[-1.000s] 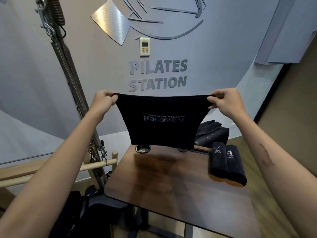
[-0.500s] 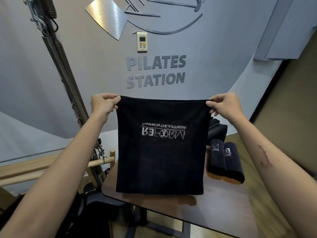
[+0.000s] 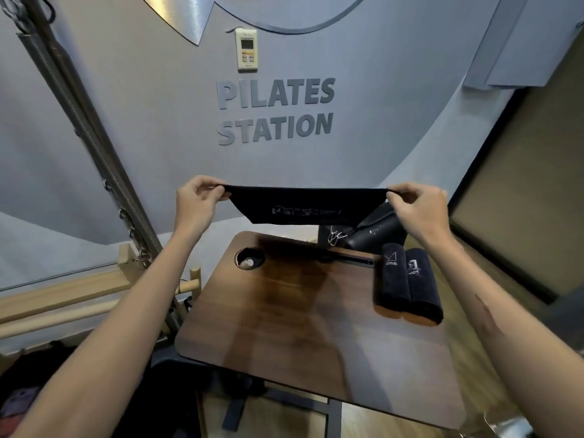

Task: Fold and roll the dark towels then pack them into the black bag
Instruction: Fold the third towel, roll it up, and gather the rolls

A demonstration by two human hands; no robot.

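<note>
Before us lies the dark walnut-brown wooden counter (image 3: pixel 303 330) with rounded corners, a round cup hole at its far left. The black bag (image 3: pixel 376 230) sits at its far right edge. We hold the dark towel with pale lettering (image 3: pixel 308 206) stretched in the air above the counter's far side; our left hand (image 3: pixel 197 202) pinches one corner, our right hand (image 3: pixel 420 208) the other. Two rolled dark towels (image 3: pixel 407 284) lie side by side, touching, on the right.

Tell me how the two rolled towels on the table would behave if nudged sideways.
The rolled towels are cylinders lying on the smooth table, so they would probably roll. Being soft cloth with nothing visibly binding them, they may loosen. They touch, so pushing one likely moves both.
</note>
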